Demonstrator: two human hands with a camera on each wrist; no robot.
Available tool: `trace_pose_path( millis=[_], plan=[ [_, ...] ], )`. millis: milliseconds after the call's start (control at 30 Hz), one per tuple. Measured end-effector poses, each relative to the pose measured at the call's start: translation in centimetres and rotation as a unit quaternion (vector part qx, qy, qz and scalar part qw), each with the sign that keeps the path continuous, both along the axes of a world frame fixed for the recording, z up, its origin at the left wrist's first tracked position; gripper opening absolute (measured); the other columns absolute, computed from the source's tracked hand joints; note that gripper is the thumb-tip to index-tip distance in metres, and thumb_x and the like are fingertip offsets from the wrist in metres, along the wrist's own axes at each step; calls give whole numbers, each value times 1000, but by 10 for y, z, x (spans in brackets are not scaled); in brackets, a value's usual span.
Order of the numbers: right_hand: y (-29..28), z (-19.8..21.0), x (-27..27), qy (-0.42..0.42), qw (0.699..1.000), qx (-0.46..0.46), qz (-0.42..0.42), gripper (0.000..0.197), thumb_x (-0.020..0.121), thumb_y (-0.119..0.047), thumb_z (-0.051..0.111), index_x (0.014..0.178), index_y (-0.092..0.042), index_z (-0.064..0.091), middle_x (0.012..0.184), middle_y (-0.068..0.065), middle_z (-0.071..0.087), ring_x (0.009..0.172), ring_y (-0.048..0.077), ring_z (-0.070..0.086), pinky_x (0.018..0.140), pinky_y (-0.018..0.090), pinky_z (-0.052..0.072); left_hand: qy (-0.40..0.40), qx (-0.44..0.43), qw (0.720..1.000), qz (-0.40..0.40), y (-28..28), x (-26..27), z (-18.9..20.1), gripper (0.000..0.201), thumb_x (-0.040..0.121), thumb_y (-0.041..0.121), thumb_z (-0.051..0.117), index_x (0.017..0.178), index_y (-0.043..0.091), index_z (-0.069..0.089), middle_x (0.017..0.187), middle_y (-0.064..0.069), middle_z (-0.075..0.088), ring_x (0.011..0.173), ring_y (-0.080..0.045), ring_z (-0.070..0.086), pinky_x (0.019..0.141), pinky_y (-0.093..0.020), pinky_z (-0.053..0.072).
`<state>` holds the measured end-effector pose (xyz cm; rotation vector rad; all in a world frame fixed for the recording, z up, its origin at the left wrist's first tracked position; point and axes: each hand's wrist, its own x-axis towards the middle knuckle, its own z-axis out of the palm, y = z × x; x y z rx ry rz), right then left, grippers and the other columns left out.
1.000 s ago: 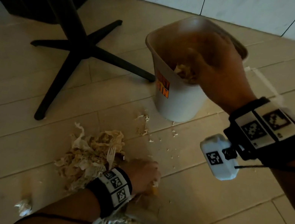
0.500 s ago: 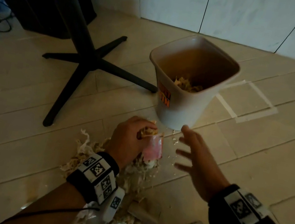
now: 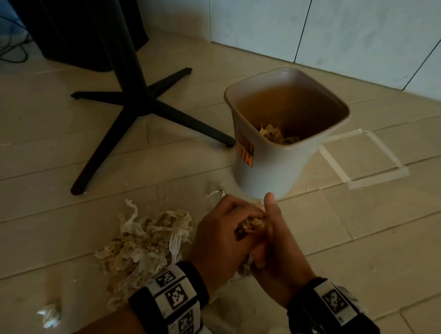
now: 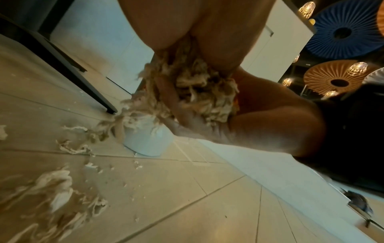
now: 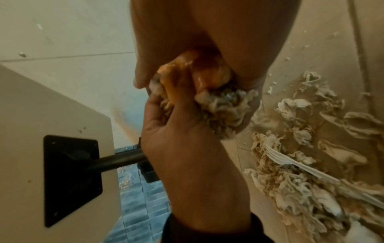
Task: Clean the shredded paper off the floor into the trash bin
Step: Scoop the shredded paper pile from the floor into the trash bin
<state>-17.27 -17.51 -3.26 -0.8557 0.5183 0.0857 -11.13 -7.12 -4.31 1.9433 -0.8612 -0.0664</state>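
Note:
Both my hands meet just in front of the trash bin (image 3: 295, 164) and hold one clump of shredded paper (image 3: 252, 224) between them. My left hand (image 3: 216, 236) curls round the clump from the left. From the right my right hand (image 3: 278, 249) cups it, thumb sticking up. The left wrist view shows the clump (image 4: 197, 92) squeezed between the palms, with strands hanging toward the floor. A larger pile of shredded paper (image 3: 145, 244) lies on the floor left of my hands. The bin holds some shreds (image 3: 274, 133) at its bottom.
A white plastic fork (image 3: 175, 243) lies in the floor pile. A black cross-shaped table base (image 3: 136, 103) stands left of the bin. A small crumpled scrap (image 3: 50, 314) lies at the lower left. A taped square (image 3: 360, 158) marks the floor right of the bin.
My right hand left the bin's mouth and came down open. My left hand lifted a clump off the pile. Now both hands close together round that clump.

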Motion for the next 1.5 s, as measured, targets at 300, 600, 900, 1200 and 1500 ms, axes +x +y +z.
trace_pose_path(
  millis=[300,600,900,1200,1500],
  plan=[
    [-9,-11,8,20,994,-6,-105,68,84,-55,67,129,-4,58,115,20,69,104,35,67,87,42,56,17,69,997,-28,-1,-14,-2,50,88,47,52,135,29,44,130,5,47,118,-10,48,100,-29,44],
    [-29,7,9,72,980,-105,-155,36,78,-19,77,105,3,68,98,25,73,79,36,71,70,42,60,65,-29,995,-68,7,-8,10,47,80,37,75,120,27,52,119,11,48,106,-8,54,82,-24,52],
    [-79,93,29,-78,953,-264,-124,29,90,-8,60,119,-6,61,96,12,75,74,20,73,61,29,56,128,17,992,6,31,22,-14,28,81,52,64,103,36,60,104,16,61,100,-3,56,77,-26,54],
    [-104,155,89,-143,904,-377,-143,17,84,-2,62,75,-16,62,65,-2,64,63,13,66,60,27,54,130,84,988,21,45,38,-48,8,88,18,66,95,21,67,96,13,65,90,7,56,72,-6,43],
    [-131,117,145,-16,820,-554,-143,43,69,-56,72,95,-24,59,101,4,71,93,19,69,88,46,56,132,143,981,17,50,52,-89,11,84,29,65,94,25,68,96,11,67,92,1,59,77,-23,54]
  ],
)
